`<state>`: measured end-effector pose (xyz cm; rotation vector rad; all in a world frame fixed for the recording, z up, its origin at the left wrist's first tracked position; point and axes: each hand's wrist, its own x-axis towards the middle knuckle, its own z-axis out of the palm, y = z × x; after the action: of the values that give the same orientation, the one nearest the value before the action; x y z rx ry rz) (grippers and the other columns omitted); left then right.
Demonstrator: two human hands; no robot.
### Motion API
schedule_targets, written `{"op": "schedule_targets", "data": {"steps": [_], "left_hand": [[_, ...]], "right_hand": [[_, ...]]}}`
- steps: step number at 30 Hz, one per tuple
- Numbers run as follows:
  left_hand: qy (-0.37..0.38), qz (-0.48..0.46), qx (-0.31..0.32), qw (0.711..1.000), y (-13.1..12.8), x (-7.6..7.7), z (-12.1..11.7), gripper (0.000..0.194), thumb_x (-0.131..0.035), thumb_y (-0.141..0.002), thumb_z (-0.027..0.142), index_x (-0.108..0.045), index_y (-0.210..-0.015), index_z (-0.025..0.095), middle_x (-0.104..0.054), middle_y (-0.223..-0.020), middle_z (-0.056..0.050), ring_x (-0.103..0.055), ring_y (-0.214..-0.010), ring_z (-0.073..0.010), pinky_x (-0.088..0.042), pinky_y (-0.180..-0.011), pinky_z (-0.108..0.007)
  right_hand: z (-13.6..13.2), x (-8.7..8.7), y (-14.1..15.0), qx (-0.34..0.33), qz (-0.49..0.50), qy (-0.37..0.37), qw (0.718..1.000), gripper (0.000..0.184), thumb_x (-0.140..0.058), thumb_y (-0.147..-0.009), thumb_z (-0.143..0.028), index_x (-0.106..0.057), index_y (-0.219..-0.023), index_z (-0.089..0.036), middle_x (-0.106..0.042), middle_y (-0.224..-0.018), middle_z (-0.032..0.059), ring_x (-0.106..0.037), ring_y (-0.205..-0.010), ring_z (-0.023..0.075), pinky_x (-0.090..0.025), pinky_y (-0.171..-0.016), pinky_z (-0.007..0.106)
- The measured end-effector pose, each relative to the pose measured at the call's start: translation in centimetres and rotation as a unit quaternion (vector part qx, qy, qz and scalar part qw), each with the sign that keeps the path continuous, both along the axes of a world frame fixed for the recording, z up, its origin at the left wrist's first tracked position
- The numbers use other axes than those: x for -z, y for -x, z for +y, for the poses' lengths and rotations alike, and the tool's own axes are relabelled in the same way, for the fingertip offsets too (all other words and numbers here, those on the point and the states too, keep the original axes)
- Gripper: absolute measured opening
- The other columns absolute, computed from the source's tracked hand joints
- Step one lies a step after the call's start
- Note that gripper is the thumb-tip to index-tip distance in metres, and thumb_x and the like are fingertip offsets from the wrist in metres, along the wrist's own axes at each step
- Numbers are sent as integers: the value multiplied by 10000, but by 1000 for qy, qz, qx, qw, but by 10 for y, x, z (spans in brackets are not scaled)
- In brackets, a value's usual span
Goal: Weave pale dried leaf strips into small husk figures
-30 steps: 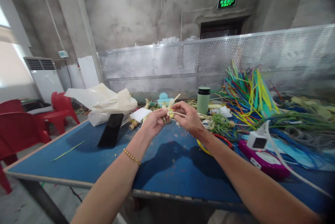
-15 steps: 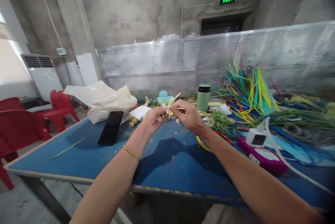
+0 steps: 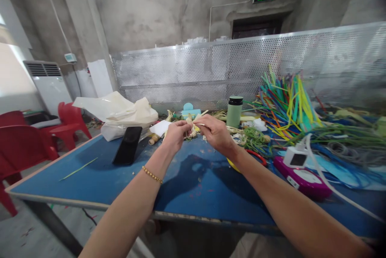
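My left hand (image 3: pixel 177 132) and my right hand (image 3: pixel 214 131) meet above the middle of the blue table. Between them is a small piece of pale, dry, husk-like strips (image 3: pixel 189 118). My left hand pinches it from the left, its fingers closed. My right hand's thumb and fingers are closed on a thin pale strip (image 3: pixel 199 124) that runs towards the left fingertips. The exact shape of the piece is partly hidden by my fingers. A beaded bracelet (image 3: pixel 152 174) circles my left wrist.
On the blue table (image 3: pixel 126 189) lie a black phone (image 3: pixel 128 145), a pale plastic bag (image 3: pixel 126 115) and a white card (image 3: pixel 159 128). To the right are a green bottle (image 3: pixel 234 112), coloured strips (image 3: pixel 289 105), and a purple power strip (image 3: pixel 304 179) with a charger and cable.
The pale strip that stuck up between my hands now stands lower. My hands have drawn slightly closer together, and my left fingers are more closed.
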<state>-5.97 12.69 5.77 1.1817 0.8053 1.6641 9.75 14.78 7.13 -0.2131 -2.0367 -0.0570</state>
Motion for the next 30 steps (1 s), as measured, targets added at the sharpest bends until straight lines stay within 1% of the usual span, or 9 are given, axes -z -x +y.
{"op": "schedule_targets", "data": {"steps": [4, 9, 13, 15, 17, 20, 23, 26, 30], "left_hand": [[-29, 59, -33, 997, -2, 2, -1, 177, -745, -582, 210, -588, -550, 134, -522, -506, 11, -441, -503, -85, -300, -533, -257], [-23, 64, -33, 997, -3, 2, -1, 168, -754, -563, 223, -611, -582, 137, -539, -529, 6, -448, -521, -92, -306, -552, -266], [-26, 63, -24, 997, -5, 1, -2, 189, -758, -555, 232, -594, -564, 141, -527, -532, 10, -460, -533, -95, -321, -561, -265], [-26, 74, -35, 996, -5, 1, -2, 192, -751, -556, 229, -579, -547, 143, -515, -518, 14, -447, -524, -91, -313, -552, -262], [-21, 87, -53, 995, -6, 1, -2, 182, -738, -549, 212, -570, -537, 143, -502, -505, 22, -427, -512, -84, -296, -537, -257], [-19, 105, -73, 992, -7, 0, -4, 194, -743, -543, 214, -563, -533, 143, -485, -502, 33, -395, -506, -73, -280, -529, -251], [-25, 117, -61, 991, -10, -2, -8, 222, -770, -561, 258, -583, -552, 138, -494, -510, 31, -399, -514, -74, -292, -538, -251], [-28, 124, -33, 991, -11, -4, -11, 218, -778, -582, 279, -617, -569, 133, -527, -522, 16, -424, -523, -83, -312, -551, -255], [-34, 117, -8, 993, -9, -2, -10, 220, -777, -597, 282, -618, -543, 140, -541, -527, -1, -442, -534, -95, -321, -561, -266]], "right_hand": [[3, 2, -1, 29, -15, 32, 999, 233, -457, -943, -175, -687, -982, -178, -663, -809, 60, -604, -735, 172, -471, -736, 294], [5, 3, 0, 50, -10, 110, 993, 227, -455, -893, -124, -675, -926, -171, -605, -623, 4, -571, -568, 143, -456, -656, 267], [7, 5, 1, 28, 28, 201, 979, 129, -514, -862, -161, -624, -921, -190, -641, -653, -12, -568, -508, 125, -449, -584, 250], [5, 5, 2, 19, 43, 214, 976, 75, -553, -845, -192, -612, -891, -197, -659, -694, -9, -571, -516, 122, -442, -566, 244], [3, 4, 3, 27, 40, 200, 979, 61, -574, -845, -228, -624, -843, -194, -655, -687, -5, -561, -534, 122, -431, -565, 242], [-1, 2, 4, 59, 36, 150, 986, 97, -587, -835, -232, -650, -779, -182, -651, -703, 15, -549, -592, 129, -417, -587, 246], [2, 2, 4, 100, 60, 125, 985, 99, -595, -813, -214, -662, -752, -175, -658, -735, 38, -561, -657, 146, -425, -628, 260], [9, 4, 3, 113, 76, 165, 977, 101, -595, -804, -227, -669, -764, -171, -674, -730, 44, -580, -659, 156, -444, -631, 270], [13, 5, 3, 80, 82, 234, 965, 112, -609, -791, -257, -674, -775, -167, -700, -741, 47, -628, -673, 169, -483, -640, 278]]}}
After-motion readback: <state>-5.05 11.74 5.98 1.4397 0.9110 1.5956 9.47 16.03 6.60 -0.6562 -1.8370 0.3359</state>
